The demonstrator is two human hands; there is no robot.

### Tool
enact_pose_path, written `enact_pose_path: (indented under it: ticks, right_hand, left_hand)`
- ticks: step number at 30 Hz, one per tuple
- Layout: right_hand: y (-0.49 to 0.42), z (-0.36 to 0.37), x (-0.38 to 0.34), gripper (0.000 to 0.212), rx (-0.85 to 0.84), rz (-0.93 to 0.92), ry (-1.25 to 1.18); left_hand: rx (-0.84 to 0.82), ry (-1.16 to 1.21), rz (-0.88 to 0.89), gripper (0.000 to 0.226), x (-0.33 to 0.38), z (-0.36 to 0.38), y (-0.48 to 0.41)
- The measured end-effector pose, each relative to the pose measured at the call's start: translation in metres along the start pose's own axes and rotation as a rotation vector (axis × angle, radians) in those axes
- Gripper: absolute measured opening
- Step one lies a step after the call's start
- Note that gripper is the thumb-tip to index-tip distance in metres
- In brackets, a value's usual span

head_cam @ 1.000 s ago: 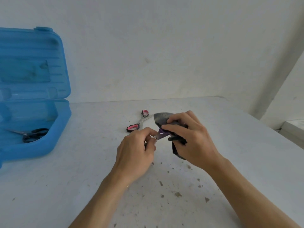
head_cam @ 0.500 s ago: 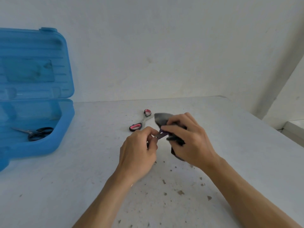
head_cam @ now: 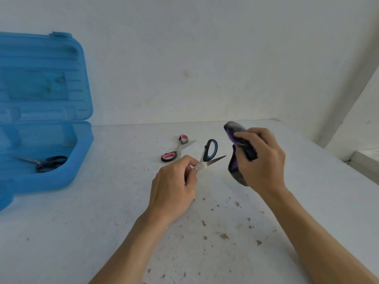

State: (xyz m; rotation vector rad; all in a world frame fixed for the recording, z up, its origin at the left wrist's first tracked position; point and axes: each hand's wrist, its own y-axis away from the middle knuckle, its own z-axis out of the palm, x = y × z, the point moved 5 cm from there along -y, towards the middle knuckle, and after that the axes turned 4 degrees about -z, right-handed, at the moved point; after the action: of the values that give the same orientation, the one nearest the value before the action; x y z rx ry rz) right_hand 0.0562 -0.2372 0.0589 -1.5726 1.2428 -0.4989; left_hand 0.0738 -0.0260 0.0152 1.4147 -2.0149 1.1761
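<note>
and the hands come apart. a moment ago they were bunched together over the middle of the white, speckled tabletop (head_cam: 205, 232), with the steel scissors with the black and teal handle (head_cam: 213, 160) buried in the dark grey and purple cloth (head_cam: 233, 128). now the scissors are out in the open. the left hand (head_cam: 174, 187) pinches them at the blades near the pivot, fingers curled, one handle loop sticking up and one blade tip pointing right, just above the table. the second loop i cannot make out.

the right hand (head_cam: 260, 160) has swung away to the right and lifted a little. its fingers are wrapped round the folded cloth, which hangs below the palm, clear of the blades.

that gap reads like the end of a wipe: this pair looks done with the cloth and ready to go somewhere. the open blue plastic case (head_cam: 61, 181) on the left already holds a pair of black-handled scissors (head_cam: 51, 161), so my guess is that this pair heads there next. the scissors with the pink and black handles (head_cam: 178, 149) lie flat on the table just behind the left hand, untouched, and they may be next for the cloth. gripping by the blades calls for care with that exposed tip.
</note>
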Motion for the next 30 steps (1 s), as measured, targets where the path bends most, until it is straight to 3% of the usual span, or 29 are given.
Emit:
enact_pose_path:
  ticks: [3, 13, 22, 28, 30]
  right_hand:
    - [-0.003, -0.010, 0.002, 0.031, 0.061, 0.074, -0.049]
    - [-0.001, -0.007, -0.016, 0.033, 0.034, -0.019, -0.109]
    - [0.020, 0.029, -0.054, 0.022, -0.190, -0.486, -0.056]
    - [0.015, 0.022, -0.048, 0.020, -0.063, -0.314, -0.009]
    - [0.020, 0.024, -0.057, 0.019, -0.075, -0.384, 0.001]
  left_hand:
    - [0.071, -0.098, 0.060, 0.012, 0.001, -0.003, 0.001]
    - [0.280, -0.332, 0.297, 0.018, 0.017, -0.015, 0.003]
    - [0.243, -0.458, 0.287, 0.025, 0.024, -0.015, 0.007]
    - [0.240, -0.473, 0.278, 0.026, 0.033, -0.009, 0.006]
    - [0.248, -0.465, 0.278, 0.027, 0.035, -0.009, 0.008]
